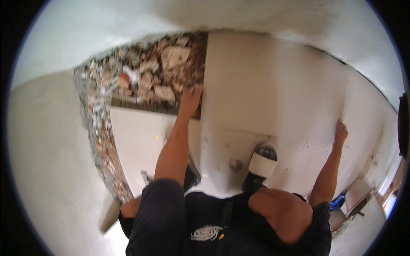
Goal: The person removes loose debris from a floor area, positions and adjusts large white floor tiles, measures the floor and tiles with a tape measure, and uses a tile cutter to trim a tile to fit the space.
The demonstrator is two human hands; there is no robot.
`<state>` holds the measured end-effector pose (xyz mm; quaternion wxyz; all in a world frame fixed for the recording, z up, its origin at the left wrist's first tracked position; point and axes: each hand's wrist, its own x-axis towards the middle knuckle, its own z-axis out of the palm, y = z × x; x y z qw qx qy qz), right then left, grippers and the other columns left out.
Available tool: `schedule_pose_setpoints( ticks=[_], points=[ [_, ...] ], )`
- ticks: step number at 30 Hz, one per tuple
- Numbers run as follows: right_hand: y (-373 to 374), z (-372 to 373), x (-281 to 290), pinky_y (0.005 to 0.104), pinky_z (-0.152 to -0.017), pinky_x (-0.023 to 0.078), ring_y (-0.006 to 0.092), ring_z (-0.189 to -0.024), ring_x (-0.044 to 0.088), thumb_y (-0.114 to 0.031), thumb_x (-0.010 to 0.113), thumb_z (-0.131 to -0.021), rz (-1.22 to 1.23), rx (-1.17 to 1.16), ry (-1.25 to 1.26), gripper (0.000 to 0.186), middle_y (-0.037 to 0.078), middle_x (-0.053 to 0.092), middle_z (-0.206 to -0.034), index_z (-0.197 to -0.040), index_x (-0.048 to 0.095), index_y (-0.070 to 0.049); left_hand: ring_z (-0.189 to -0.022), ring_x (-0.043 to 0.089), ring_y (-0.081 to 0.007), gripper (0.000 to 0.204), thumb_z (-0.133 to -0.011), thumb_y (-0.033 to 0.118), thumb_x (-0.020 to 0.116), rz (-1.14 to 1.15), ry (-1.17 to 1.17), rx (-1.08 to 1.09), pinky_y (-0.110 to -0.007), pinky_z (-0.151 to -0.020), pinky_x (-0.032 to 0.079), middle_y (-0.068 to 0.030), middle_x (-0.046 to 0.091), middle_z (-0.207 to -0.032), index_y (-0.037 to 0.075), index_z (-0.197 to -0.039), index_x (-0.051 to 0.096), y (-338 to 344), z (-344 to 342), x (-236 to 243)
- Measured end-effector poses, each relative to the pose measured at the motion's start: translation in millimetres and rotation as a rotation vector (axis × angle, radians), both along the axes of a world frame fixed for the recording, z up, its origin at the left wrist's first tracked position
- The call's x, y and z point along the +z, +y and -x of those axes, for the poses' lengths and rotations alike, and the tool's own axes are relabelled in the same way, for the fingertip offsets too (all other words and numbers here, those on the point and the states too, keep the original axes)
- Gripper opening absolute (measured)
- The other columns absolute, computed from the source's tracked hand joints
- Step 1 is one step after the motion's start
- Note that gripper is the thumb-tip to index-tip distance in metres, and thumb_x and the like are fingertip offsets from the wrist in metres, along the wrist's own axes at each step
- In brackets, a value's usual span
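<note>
A large beige floor tile [247,81] lies across the upper middle and right. My left hand [191,98] is closed on its left edge, beside a gap full of broken brick and rubble [171,59]. My right hand [341,130] is at the tile's right edge, with its fingers curled on it. Below the gap, another pale tile [132,141] lies partly behind my left forearm. My sandalled foot [262,160] rests on the tiled floor just under the large tile's lower edge.
Pale walls [128,21] curve around the top and left, with a rough strip of rubble [104,145] along the left wall base. Broken tile pieces [354,196] and a blue object [337,202] sit at the lower right. A dark object [402,123] stands at the right rim.
</note>
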<state>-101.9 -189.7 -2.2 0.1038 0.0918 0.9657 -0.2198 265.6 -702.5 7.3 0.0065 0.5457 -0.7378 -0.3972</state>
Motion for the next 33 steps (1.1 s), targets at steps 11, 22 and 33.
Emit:
schedule_pose_setpoints(
  ticks=[11, 22, 33],
  points=[
    [-2, 29, -15, 0.0404, -0.084, 0.045, 0.031, -0.097, 0.06, -0.063, 0.051, -0.081, -0.081, -0.061, -0.048, 0.072, 0.02, 0.063, -0.105, -0.107, 0.063, 0.002, -0.072, 0.064, -0.024, 0.08, -0.082, 0.055, 0.058, -0.169, -0.087, -0.119, -0.039, -0.062, 0.05, -0.0214, 0.062, -0.077, -0.015, -0.12, 0.047, -16, 22, -15],
    [-10, 35, -21, 0.0424, -0.075, 0.046, 0.0308, -0.081, 0.061, -0.065, 0.049, -0.081, -0.084, -0.109, 0.009, 0.072, 0.019, 0.066, -0.085, -0.09, 0.067, 0.004, -0.076, 0.065, -0.0275, 0.079, -0.081, 0.05, 0.061, -0.205, -0.056, 0.051, -0.038, -0.067, 0.051, -0.0253, 0.062, -0.09, -0.016, -0.12, 0.046, -7, 44, -2],
    [-22, 28, -8, 0.0454, -0.076, 0.045, 0.0356, -0.083, 0.06, -0.063, 0.046, -0.082, -0.139, -0.096, 0.008, 0.071, 0.023, 0.065, -0.088, -0.09, 0.067, 0.004, -0.079, 0.064, -0.0293, 0.085, -0.081, 0.058, 0.058, -0.122, -0.028, 0.135, -0.039, -0.067, 0.051, -0.0253, 0.062, -0.092, -0.019, -0.115, 0.048, -4, 51, -8]
  ],
)
